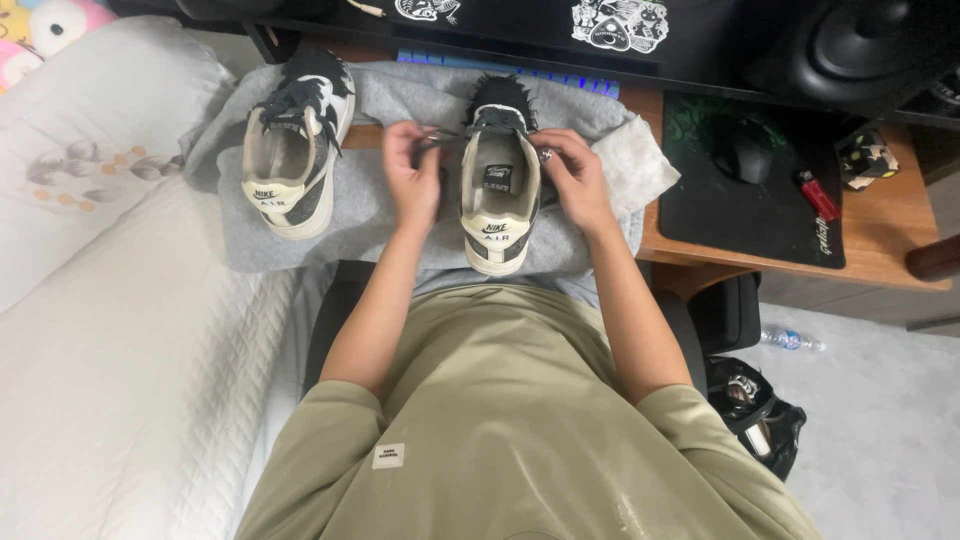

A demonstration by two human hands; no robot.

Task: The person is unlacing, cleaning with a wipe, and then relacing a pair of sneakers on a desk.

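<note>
Olive-green T-shirt (520, 420) fills the near edge, forearms reaching far toward the desk. Left hand (413, 180) pinches a dark shoelace (447, 138) between thumb and fingers, curled tight, just left of the near sneaker (498, 195). Right hand (575, 180) rests against that sneaker's right side at the collar, fingers bent and closed on the upper edge or lace end; which of the two, can't tell.

This sneaker is cream and black, heel toward the camera, toe pointing far, and stands on a grey sweatshirt (400, 100) spread over the wooden desk (880, 250). Its eyelets look mostly empty near the tongue. Second sneaker (295, 140) stands to the left on the same cloth, already laced, untouched.

Judged step: lacing work on the near sneaker, lace drawn across the top between both hands. Next move likely calls for a fine pinch on the lace tip and steadying the shoe with the other hand.

Right of the cloth: black mouse pad (760, 210) with a black mouse (742, 150), red lighter (818, 195). White quilted bedding (120, 350) on the left. Plastic bottle (790, 340) on the floor, right.
</note>
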